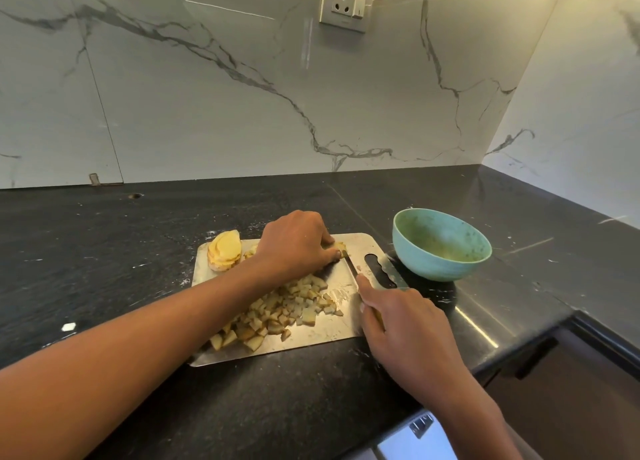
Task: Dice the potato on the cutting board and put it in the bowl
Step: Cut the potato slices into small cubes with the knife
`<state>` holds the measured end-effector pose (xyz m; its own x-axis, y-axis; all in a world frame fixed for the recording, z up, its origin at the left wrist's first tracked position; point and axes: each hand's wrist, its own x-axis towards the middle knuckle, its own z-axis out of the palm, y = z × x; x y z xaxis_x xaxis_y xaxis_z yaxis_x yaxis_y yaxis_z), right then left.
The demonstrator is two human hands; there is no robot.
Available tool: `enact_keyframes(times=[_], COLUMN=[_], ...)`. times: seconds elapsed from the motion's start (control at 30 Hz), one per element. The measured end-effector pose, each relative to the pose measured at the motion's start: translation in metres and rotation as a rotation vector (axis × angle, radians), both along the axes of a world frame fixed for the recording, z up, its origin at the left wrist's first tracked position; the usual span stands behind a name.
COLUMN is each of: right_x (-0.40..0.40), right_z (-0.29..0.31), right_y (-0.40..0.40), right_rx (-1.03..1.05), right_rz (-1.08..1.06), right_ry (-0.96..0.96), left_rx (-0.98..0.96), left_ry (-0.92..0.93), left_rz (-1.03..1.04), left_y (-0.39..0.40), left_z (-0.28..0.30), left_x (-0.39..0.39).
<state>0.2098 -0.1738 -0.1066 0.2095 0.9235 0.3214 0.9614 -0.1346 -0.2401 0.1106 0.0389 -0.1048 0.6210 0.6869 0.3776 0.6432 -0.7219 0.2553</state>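
Right hand (403, 324), nearest the lens, grips a knife (351, 269) by the handle, forefinger along the spine. Left hand (298, 243) pinches a small potato strip (341, 246) with curled fingertips just beside the blade; a slip would likely nick them. Diced potato (280, 316) lies heaped on the steel cutting board (360, 243), uncut slices (224, 250) at its far corner. Heap sits near the worktop (104, 251) edge; cubes may spill. Green bowl (441, 245) holds none.
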Motion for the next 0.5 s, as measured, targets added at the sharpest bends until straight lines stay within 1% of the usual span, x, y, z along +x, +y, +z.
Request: enact_keyframes(times=[0.13,0.27,0.4,0.5], right_x=[-0.003,-0.006,-0.007,-0.008], right_z=[-0.004,-0.005,-0.001,0.003], right_y=[-0.015,-0.007,0.013,0.032], right_rx=[0.03,0.171,0.216,0.177], right_rz=[-0.02,-0.069,-0.089,-0.095], right_ry=[0.058,0.11,0.068,0.005], left_rx=[0.022,-0.021,-0.091,-0.108], left_ry=[0.005,0.0,-0.016,-0.019], left_rz=[0.009,0.003,0.008,0.011], left_y=[-0.002,0.001,0.008,0.01], left_z=[0.002,0.004,0.005,0.004], left_x=[-0.004,-0.006,-0.008,-0.008])
